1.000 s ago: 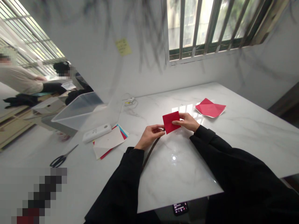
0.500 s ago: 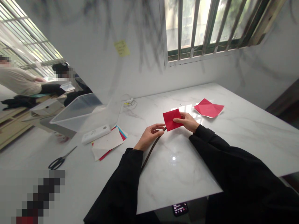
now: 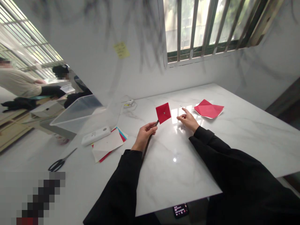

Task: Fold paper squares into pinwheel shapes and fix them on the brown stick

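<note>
My left hand (image 3: pixel 145 134) is closed around a thin brown stick (image 3: pixel 147 147). At the stick's upper end sits a small red paper square (image 3: pixel 160 115), tilted, with a small shiny dot in its face. My right hand (image 3: pixel 188 120) is empty, fingers apart, the index finger reaching forward over the table. Just past that fingertip lie tiny shiny bits (image 3: pixel 180 105), too small to make out. To the right of this hand rests a larger folded red paper (image 3: pixel 208 108) with a white underside.
On the left lie black-handled scissors (image 3: pixel 59 162), a stack of coloured paper (image 3: pixel 109 145) and a white rectangular device (image 3: pixel 96 135). A clear plastic bin (image 3: pixel 77 112) stands behind them. A phone (image 3: pixel 180 210) shows below the table's front edge. Other people sit at far left.
My right hand has let go of the red paper square and opened. My left hand has moved the stick and square slightly left, and the square's face now shows its shiny dot.
</note>
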The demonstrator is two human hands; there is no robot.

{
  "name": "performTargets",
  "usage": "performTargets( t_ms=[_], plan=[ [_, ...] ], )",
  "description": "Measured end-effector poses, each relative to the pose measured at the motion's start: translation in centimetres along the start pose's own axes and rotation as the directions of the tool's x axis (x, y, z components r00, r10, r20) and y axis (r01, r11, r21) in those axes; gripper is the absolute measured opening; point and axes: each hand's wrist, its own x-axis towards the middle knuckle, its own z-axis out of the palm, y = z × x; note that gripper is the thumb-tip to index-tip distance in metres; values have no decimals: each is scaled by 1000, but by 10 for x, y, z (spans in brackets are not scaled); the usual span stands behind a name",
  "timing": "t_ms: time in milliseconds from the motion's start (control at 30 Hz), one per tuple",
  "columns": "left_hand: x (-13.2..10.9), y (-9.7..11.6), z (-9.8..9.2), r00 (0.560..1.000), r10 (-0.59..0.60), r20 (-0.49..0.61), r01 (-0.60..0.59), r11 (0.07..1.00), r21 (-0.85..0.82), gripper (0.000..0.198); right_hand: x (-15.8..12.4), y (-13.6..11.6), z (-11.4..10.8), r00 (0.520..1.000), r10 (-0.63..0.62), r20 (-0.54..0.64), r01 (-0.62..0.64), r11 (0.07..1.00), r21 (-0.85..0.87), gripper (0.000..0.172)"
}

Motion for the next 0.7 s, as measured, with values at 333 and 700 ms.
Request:
performTargets(
  t_ms=[333,700],
  plan=[
    [0,2,3,1000,16,3,-16,1000,-9,49,-48,-52,19,322,18,947,-215,975,55,40],
    [1,0,3,1000,4,-7,-4,998,-62,49,-21,-35,12,928,327,177,-371,850,375,42]
  ],
)
